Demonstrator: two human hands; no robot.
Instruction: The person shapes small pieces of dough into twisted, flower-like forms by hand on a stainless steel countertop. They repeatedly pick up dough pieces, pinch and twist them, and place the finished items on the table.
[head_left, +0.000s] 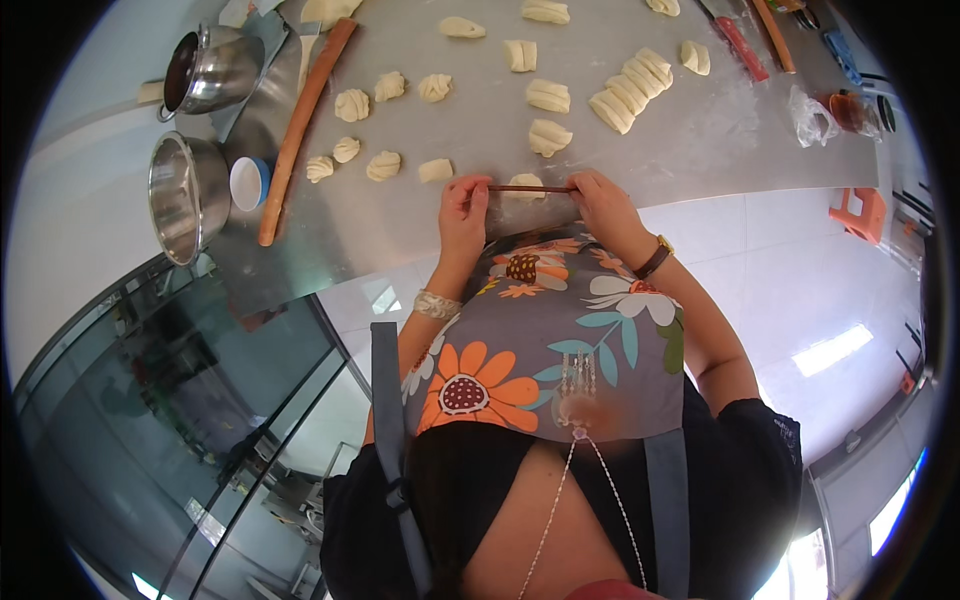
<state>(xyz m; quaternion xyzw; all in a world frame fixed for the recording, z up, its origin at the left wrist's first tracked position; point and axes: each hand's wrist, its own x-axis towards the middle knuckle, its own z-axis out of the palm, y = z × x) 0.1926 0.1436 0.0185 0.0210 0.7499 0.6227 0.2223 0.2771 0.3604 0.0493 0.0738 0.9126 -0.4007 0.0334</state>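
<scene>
My left hand (466, 204) and my right hand (600, 201) grip the two ends of a thin brown stick (531, 189), held level across a piece of dough (527, 182) near the metal table's front edge. Whether the stick presses into the dough, I cannot tell. A smooth dough piece (436, 171) lies just left of my left hand. Several twisted dough rolls (384, 166) sit farther left. Beyond the stick lie several layered dough pieces (550, 138), and to their right a row of cut dough slices (631, 91) rests side by side.
At the left are a wooden rolling pin (306, 135), a blue and white bowl (249, 184), a steel basin (189, 199), a steel pot (217, 69) and a brush (307, 56). A red-handled tool (741, 49), another wooden stick (772, 34) and a plastic bag (811, 120) lie right.
</scene>
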